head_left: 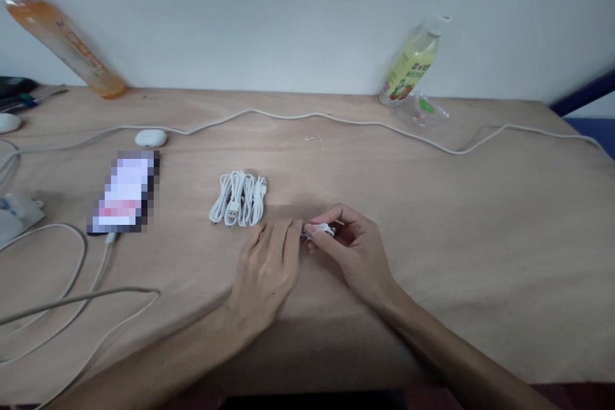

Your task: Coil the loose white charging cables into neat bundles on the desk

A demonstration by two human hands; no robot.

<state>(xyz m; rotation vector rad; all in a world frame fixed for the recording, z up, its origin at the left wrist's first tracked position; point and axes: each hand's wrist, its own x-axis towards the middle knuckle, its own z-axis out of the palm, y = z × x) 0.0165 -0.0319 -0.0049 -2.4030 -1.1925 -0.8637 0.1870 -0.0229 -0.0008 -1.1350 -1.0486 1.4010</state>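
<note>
A small coiled white USB cable (323, 229) is between my hands, low over the wooden table. My right hand (355, 253) is closed, pinching the coil between thumb and fingers. My left hand (269, 266) is palm down with its fingers bent and close together, holding the coil's left end; the fingertips hide that end. Just beyond my left hand lie several coiled white USB cables (237, 198) side by side, with metal plugs showing on some of them.
A phone (125, 192) with a plugged-in cord and a white earbud case (150, 138) lie left. Small white scraps (314, 139) lie beyond my hands. A long white cord (283, 116) crosses the back, near an orange bottle (67, 45) and a yellow-green bottle (410, 67).
</note>
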